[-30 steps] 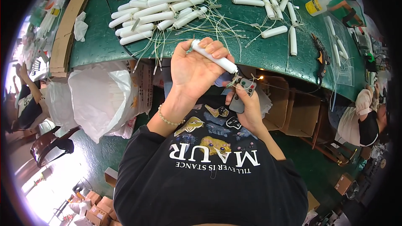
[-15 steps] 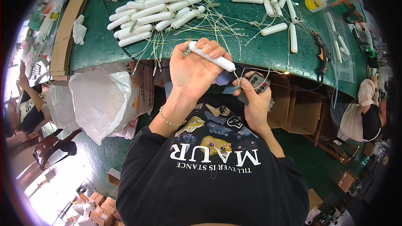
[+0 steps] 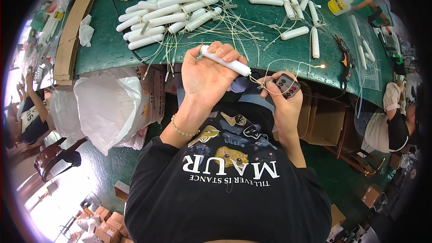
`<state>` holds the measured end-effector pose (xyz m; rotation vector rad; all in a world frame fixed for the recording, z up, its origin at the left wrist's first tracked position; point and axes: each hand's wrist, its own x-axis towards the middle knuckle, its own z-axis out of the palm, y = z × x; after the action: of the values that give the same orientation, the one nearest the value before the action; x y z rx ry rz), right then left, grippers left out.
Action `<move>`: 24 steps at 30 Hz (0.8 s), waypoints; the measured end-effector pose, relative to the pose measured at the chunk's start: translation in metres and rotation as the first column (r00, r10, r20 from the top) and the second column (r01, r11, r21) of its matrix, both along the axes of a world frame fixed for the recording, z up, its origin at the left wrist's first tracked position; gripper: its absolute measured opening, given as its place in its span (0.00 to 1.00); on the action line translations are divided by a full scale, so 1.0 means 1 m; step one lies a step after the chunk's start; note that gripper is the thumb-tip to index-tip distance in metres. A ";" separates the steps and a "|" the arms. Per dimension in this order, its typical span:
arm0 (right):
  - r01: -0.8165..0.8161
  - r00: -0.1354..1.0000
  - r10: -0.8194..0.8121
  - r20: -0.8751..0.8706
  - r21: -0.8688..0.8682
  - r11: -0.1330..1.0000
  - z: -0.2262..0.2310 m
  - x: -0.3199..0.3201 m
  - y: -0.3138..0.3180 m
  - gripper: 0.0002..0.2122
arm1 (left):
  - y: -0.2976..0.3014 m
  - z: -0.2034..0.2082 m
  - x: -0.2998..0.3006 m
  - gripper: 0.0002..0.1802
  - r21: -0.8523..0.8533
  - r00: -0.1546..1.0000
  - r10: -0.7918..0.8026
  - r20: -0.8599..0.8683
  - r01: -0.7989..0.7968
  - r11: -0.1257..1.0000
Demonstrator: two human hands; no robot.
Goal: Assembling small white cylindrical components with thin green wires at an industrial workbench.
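Observation:
My left hand (image 3: 208, 74) is closed around a white tube (image 3: 234, 65), tilted with its lower end to the right. Thin pale wires run from that end toward my right hand (image 3: 284, 101), which grips a small grey remote control (image 3: 288, 86) with coloured buttons. A wire loops over the remote, and its glowing tip (image 3: 322, 66) shines above the table's front edge. Whether the right fingers also pinch the wires is hard to make out. Beyond my left hand lies a heap of similar white tubes (image 3: 166, 15) with tangled wires.
More white tubes (image 3: 294, 33) are scattered at the back right of the green table (image 3: 252, 24). A glue gun (image 3: 345, 60) and a yellow-labelled bottle (image 3: 339, 4) lie at the right. White bags (image 3: 110, 103) and cardboard boxes (image 3: 324, 121) stand below the edge. Other people sit on both sides.
My right hand has shifted right with the remote, which has turned. The wire's glowing tip has moved up and right. My left hand and its tube have barely moved.

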<state>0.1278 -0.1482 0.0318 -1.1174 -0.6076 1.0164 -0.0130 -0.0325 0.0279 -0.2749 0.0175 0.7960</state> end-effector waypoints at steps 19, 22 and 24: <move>0.065 0.994 -0.056 0.093 -0.092 0.994 -0.005 0.006 0.004 0.08 | 0.000 -0.004 0.002 0.11 -0.032 0.996 0.047 0.078 -0.045 0.998; 0.033 0.992 -0.019 0.124 -0.113 0.993 -0.002 0.005 0.006 0.08 | 0.000 -0.005 0.002 0.11 -0.065 0.992 0.051 0.112 -0.044 0.997; -0.034 0.994 0.043 0.096 -0.096 0.995 -0.003 0.005 0.007 0.09 | 0.000 -0.006 0.002 0.11 -0.080 0.991 0.051 0.124 -0.041 0.996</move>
<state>0.1324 -0.1416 0.0289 -1.2482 -0.6677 1.0361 -0.0111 -0.0322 0.0219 -0.3992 -0.0776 0.8239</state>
